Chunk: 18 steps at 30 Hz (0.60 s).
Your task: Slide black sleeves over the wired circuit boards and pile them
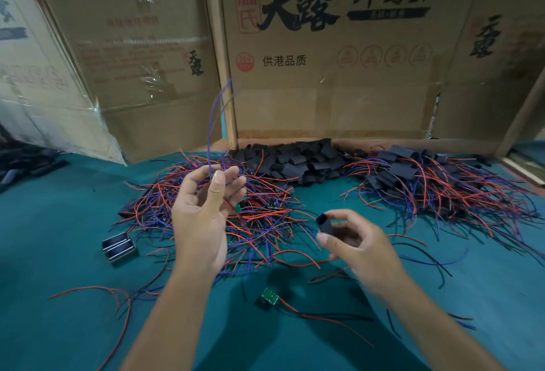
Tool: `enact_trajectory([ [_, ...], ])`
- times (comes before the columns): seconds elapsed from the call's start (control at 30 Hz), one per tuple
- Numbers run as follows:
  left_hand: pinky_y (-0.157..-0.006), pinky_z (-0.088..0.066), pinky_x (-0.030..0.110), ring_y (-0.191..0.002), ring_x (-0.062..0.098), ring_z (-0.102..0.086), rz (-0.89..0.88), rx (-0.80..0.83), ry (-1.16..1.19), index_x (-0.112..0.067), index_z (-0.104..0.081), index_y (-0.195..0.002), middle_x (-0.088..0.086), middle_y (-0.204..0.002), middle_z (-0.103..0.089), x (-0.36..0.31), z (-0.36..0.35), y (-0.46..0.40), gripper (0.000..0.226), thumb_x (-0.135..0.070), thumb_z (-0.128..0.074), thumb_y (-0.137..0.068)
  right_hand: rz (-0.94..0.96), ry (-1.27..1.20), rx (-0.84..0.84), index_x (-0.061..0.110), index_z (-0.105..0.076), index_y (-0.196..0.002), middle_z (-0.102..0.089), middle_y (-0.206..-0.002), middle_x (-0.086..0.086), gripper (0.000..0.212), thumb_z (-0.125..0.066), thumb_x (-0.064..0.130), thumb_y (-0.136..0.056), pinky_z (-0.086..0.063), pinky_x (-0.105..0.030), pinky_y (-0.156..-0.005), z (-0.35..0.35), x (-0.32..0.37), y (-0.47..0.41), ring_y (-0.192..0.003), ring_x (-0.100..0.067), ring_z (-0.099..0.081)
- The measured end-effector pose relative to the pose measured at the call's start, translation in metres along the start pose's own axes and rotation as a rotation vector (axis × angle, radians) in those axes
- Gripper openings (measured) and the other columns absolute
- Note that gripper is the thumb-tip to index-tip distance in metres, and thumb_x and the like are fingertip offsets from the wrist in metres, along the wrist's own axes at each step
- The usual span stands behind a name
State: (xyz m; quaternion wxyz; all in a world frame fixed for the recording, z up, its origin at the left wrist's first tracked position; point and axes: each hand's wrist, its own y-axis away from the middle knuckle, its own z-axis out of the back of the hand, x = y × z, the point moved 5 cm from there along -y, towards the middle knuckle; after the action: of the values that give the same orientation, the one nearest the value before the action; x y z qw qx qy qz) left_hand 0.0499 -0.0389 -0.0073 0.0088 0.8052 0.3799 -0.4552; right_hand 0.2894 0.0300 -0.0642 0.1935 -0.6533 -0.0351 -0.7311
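Black sleeve (324, 224) is being pinched in right hand (361, 248), mouth toward left | head: board wires (211, 132) are being pinched by left hand (203, 214) over unsleeved heap (224, 208); board itself cannot be told | risk: wires being snagged in heap, sleeve mouth being squashed | sleeved pile (436, 185) is lying right.

The left hand (203, 217) pinches something tiny at the bottom of a blue wire (213, 123); it is too small and too covered by fingertips to tell. The right hand (356, 241) is blurry and hides most of the black sleeve (323, 221). Dark things (23, 161) at the table's (59, 341) far left edge are cut off.
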Motion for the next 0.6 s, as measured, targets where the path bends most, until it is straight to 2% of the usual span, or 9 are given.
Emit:
enact_trajectory([
  [0.1,-0.077,-0.059,0.032,-0.09,0.026,-0.073,0.136,-0.016,0.173,-0.013,-0.053,-0.106,0.016,-0.102,-0.073,0.007,-0.008,0.006,0.016,-0.019,-0.057,-0.091,0.146,0.373,0.043,0.043,-0.062,-0.102,-0.07,-0.091,0.018,0.032,-0.08,0.035,-0.076,-0.05,-0.021,-0.075,-0.003,0.005,0.005,-0.079,-0.007,-0.065],
  [0.17,-0.076,-0.059,0.03,-0.089,0.023,-0.073,0.184,-0.036,0.22,-0.015,-0.053,-0.102,0.014,-0.101,-0.074,0.009,-0.011,0.009,0.005,-0.015,-0.051,-0.097,0.195,0.453,0.082,0.046,-0.059,-0.103,-0.068,-0.091,0.023,0.035,-0.079,0.036,-0.076,-0.049,-0.02,-0.075,-0.008,0.009,0.009,-0.079,-0.005,-0.064],
  [0.27,-0.076,-0.059,0.028,-0.09,0.021,-0.074,0.222,-0.062,0.261,-0.015,-0.054,-0.102,0.013,-0.1,-0.074,0.011,-0.012,0.01,0.008,-0.014,-0.046,-0.102,0.26,0.503,0.085,0.048,-0.057,-0.097,-0.066,-0.087,0.022,0.035,-0.08,0.033,-0.076,-0.046,-0.013,-0.07,-0.014,0.014,0.012,-0.075,-0.005,-0.062],
  [0.33,-0.076,-0.059,0.027,-0.091,0.02,-0.074,0.232,-0.066,0.279,-0.016,-0.055,-0.1,0.012,-0.1,-0.074,0.012,-0.011,0.011,0.009,-0.015,-0.047,-0.102,0.296,0.529,0.085,0.043,-0.057,-0.095,-0.066,-0.083,0.02,0.032,-0.081,0.03,-0.076,-0.045,-0.012,-0.07,-0.017,0.016,0.015,-0.076,-0.003,-0.061],
  [0.43,-0.077,-0.059,0.026,-0.093,0.019,-0.073,0.239,-0.068,0.307,-0.017,-0.057,-0.097,0.011,-0.101,-0.074,0.014,-0.008,0.009,0.01,-0.016,-0.047,-0.101,0.285,0.604,0.109,0.032,-0.06,-0.099,-0.066,-0.083,0.018,0.027,-0.078,0.032,-0.079,-0.048,-0.024,-0.076,-0.021,0.014,0.018,-0.078,-0.004,-0.06],
  [0.53,-0.079,-0.058,0.027,-0.094,0.019,-0.073,0.237,-0.072,0.324,-0.017,-0.058,-0.097,0.011,-0.102,-0.074,0.016,-0.006,0.006,0.008,-0.018,-0.05,-0.099,0.25,0.622,0.122,0.031,-0.057,-0.102,-0.068,-0.088,0.014,0.027,-0.076,0.032,-0.082,-0.05,-0.036,-0.079,-0.023,0.01,0.017,-0.082,-0.012,-0.061],
  [0.6,-0.078,-0.058,0.027,-0.094,0.018,-0.073,0.239,-0.079,0.327,-0.017,-0.059,-0.096,0.011,-0.103,-0.075,0.017,-0.004,0.005,0.009,-0.017,-0.05,-0.1,0.249,0.621,0.14,0.031,-0.056,-0.102,-0.068,-0.088,0.012,0.028,-0.075,0.032,-0.082,-0.05,-0.038,-0.079,-0.025,0.009,0.018,-0.083,-0.015,-0.062],
])
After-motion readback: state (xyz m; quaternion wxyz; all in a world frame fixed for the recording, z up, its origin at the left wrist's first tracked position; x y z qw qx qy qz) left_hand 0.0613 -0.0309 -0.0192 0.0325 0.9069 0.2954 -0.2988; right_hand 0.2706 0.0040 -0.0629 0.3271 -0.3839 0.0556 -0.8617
